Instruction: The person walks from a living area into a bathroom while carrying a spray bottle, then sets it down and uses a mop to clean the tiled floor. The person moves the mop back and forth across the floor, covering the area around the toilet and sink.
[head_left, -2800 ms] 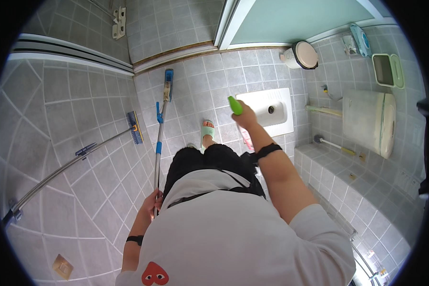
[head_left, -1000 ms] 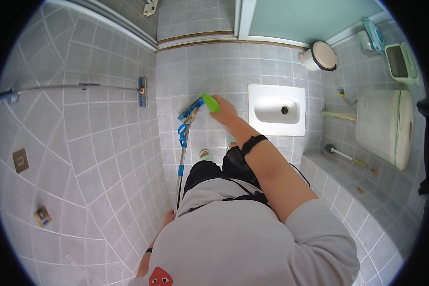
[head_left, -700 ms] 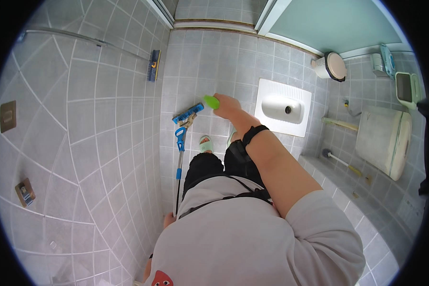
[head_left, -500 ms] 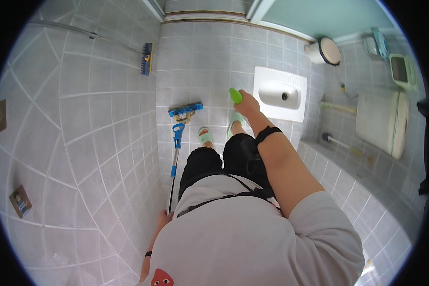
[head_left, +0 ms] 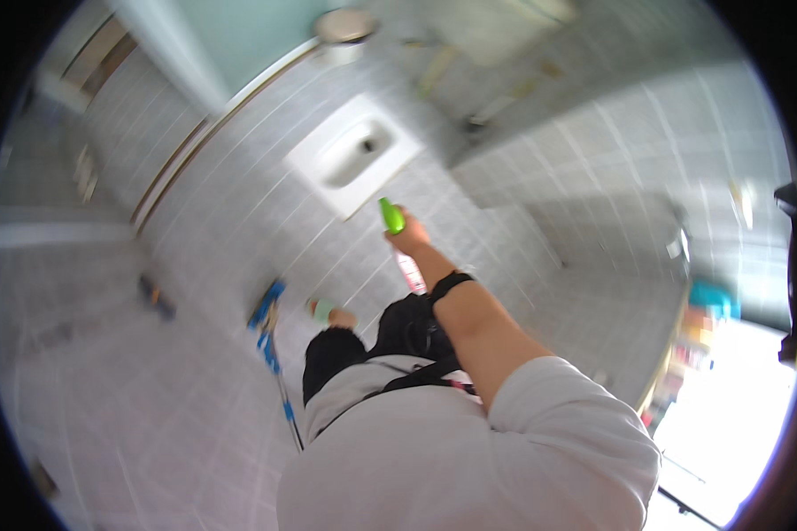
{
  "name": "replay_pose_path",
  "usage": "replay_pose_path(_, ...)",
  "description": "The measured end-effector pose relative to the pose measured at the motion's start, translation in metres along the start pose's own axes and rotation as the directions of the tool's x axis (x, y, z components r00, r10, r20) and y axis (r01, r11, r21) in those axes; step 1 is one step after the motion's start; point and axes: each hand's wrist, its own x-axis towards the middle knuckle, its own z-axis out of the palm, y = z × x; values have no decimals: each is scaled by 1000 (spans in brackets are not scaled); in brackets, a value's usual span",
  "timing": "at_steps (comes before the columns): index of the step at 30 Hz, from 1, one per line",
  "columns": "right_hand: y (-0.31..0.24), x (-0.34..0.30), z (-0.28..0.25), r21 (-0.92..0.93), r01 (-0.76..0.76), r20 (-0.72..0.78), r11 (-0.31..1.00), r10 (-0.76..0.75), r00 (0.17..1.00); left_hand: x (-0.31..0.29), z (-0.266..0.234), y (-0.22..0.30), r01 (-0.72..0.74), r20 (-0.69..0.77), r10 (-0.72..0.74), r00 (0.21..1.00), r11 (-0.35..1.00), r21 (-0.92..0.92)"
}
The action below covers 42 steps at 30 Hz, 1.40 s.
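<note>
My right hand (head_left: 409, 234) is closed around a bottle with a bright green top (head_left: 391, 216). A pink-and-white part of the bottle shows below the hand, beside my wrist. A sponge mop with a blue head (head_left: 266, 303) stands on the floor to the left of my legs. Its blue and silver handle (head_left: 288, 409) runs back toward my left side and disappears behind my shirt. My left hand is out of sight. One foot in a pale green slipper (head_left: 323, 311) shows between the mop and my right arm.
A white squat toilet (head_left: 354, 152) is set in the grey tiled floor ahead. Beyond it stands a bin with a beige lid (head_left: 344, 28). A dark brush (head_left: 157, 296) is by the left wall. A bright window (head_left: 735, 425) and colourful items are at the lower right.
My view has swung to the right, so the toilet, bin and mop now appear farther left and a window has come in. My left hand, earlier at the mop handle, has left the view.
</note>
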Motion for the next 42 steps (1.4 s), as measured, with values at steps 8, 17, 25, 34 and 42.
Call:
replay_pose_path(8,198,-82,-228,431,-14,-687,902,338,643,62,-30,180,-73,-41,77,996,992,102)
replay_pose_path(17,420,-454,-494,116,-90,-887,989,62,-457,10,8,353,-169,-23,182,983,947,274)
replay_pose_path(25,476,-580,-491,377,-181,-706,908,155,-691,-25,31,395,-162,-54,191,980,928,335)
replay_pose_path(34,648,-640,-466,317,-643,-769,697,-208,-605,-70,-31,312,36,-156,-3,988,978,207)
replay_pose_path(42,503,-467,-426,-165,-264,-900,950,-254,-354,-116,-24,223,245,-157,-250,955,968,-49)
